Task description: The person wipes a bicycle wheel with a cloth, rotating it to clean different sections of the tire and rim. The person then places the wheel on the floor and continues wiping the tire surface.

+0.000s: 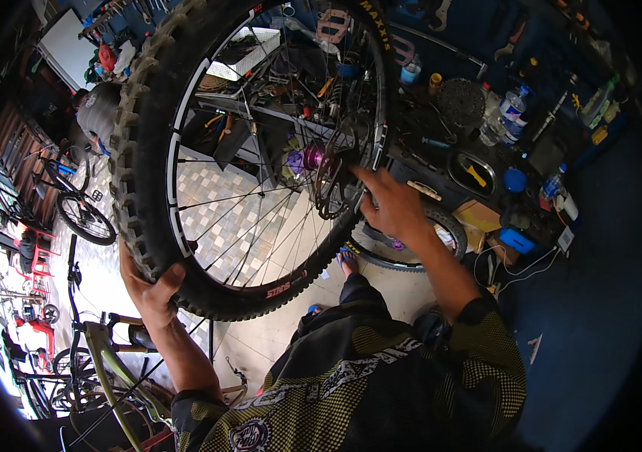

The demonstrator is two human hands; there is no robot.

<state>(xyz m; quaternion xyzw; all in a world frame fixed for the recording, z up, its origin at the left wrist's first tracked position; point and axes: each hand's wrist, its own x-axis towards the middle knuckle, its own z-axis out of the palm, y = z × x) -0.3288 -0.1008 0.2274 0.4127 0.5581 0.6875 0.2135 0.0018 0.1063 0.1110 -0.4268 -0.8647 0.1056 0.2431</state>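
A bicycle wheel [157, 242] with a knobby black tyre is held up in front of me, tilted. My left hand [152, 288] grips the tyre at its lower left, with the thumb over the sidewall. My right hand [396, 205] is at the hub side, index finger stretched toward the dark disc or sprocket part [330, 177] and thumb apart from it. Whether the fingertip touches that part I cannot tell. The hub [313, 156] shines purple, and thin black spokes run from it to the rim.
A cluttered workbench [479, 177] holds bottles [513, 105], a sprocket cassette [462, 102] and an oval tray [453, 167]. A second wheel [445, 226] stands below it. On the left are a green bike frame [114, 369], parked bikes [84, 215] and a bending person [99, 113].
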